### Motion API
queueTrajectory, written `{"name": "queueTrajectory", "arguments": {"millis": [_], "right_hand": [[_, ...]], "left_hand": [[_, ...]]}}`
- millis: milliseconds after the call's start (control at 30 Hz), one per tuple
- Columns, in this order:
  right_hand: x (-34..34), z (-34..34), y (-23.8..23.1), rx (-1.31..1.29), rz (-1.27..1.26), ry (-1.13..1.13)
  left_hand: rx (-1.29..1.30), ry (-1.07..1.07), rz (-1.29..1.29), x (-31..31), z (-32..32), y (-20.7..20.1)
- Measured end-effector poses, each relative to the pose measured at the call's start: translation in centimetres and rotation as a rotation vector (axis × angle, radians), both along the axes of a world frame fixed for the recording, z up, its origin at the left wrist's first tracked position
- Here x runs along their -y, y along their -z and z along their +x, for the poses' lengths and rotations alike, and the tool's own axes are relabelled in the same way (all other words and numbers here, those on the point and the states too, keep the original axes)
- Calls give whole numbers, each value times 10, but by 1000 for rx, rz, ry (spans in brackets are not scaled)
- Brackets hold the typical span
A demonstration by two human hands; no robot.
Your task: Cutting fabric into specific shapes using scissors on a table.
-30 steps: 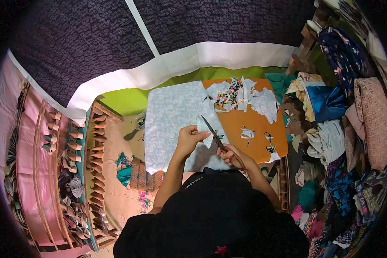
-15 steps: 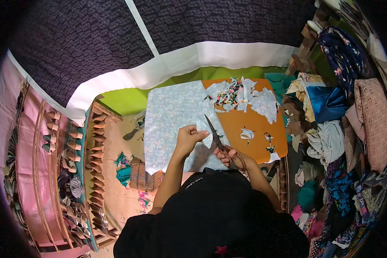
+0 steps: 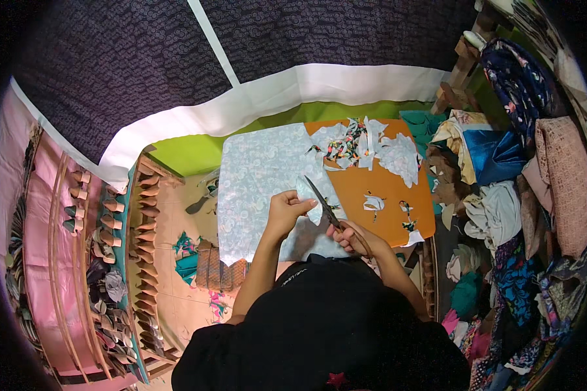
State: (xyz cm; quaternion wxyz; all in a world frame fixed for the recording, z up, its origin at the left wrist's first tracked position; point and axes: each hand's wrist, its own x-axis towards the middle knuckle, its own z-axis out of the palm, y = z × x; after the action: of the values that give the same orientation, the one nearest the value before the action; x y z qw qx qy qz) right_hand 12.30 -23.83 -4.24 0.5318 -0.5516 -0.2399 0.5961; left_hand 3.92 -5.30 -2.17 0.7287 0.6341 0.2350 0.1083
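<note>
Between thumb and fingers my left hand (image 3: 289, 210) pinches a small pale piece of fabric (image 3: 310, 202). Dark metal scissors (image 3: 327, 207) are in my right hand (image 3: 351, 236), their blades pointing up and to the left, close beside that piece. The blades look nearly closed; whether they touch the fabric I cannot tell. Both hands are above a large pale, faintly patterned cloth (image 3: 261, 163), which covers the left part of the orange-brown tabletop (image 3: 365, 186).
Floral and white fabric scraps (image 3: 355, 143) lie at the table's far right, smaller offcuts (image 3: 407, 218) nearer. Folded cloths and fabric piles (image 3: 496, 208) crowd the right side. At left stand wooden racks (image 3: 147, 247) with shoe parts. A dark patterned curtain (image 3: 293, 39) hangs beyond.
The scissors' tips have swung slightly left toward the held piece, and the blades look closer together. The pale piece has turned and shows more of its length. My left hand is nearly still.
</note>
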Motion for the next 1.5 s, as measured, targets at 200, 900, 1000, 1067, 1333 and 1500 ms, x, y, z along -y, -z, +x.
{"name": "queueTrajectory", "arguments": {"millis": [200,900,1000,1067,1333,1500], "right_hand": [[0,-5,-17,307,46,-27],[-6,-11,-7,26,12,112],[-4,-9,-11,-108,-23,89],[-3,-11,-8,-55,56,93],[-3,-9,-17,-60,14,110],[-3,-8,-14,-132,-24,115]], "left_hand": [[34,-78,-34,0,0,-5],[28,-11,-58,5,0,-10],[26,-35,-69,3,-1,-11],[-7,21,29,0,-3,-7],[-21,2,-8,2,-3,-5],[-52,57,-9,2,-4,-2]]}}
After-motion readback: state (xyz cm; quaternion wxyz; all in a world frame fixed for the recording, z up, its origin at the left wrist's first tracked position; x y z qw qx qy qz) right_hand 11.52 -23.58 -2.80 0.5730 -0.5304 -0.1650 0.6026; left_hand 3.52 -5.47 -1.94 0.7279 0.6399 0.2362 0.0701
